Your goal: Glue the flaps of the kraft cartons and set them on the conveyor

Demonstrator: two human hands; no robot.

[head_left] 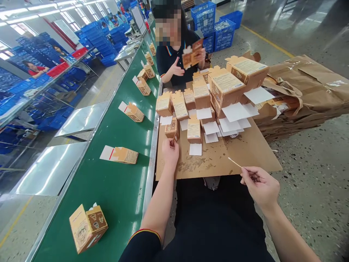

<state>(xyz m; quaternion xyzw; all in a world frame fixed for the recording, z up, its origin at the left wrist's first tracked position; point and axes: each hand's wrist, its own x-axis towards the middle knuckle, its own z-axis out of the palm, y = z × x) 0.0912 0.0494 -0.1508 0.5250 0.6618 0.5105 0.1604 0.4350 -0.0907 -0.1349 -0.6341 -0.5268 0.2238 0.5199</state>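
My right hand (259, 185) pinches a cotton swab (235, 162) near one end, its pale tip pointing left over the front of the brown board. With fingers pinched together, my left hand (171, 151) is at the near edge of a small brown cardboard box (171, 127) and appears to grip it there. Right of that box stands another printed box (194, 129) with a white flap (195, 149) folded out toward me. Behind them, several more boxes (201, 89) crowd together, some stacked, many with white flaps sticking out.
On my left runs a green conveyor belt (109, 189) with a metal edge, carrying spaced-out boxes (127, 155). Across the brown board (218, 163), a co-worker (174, 47) holds a flat carton (192, 54). Paper-wrapped stacks (308, 91) lie right; blue crates (204, 18) stand behind.
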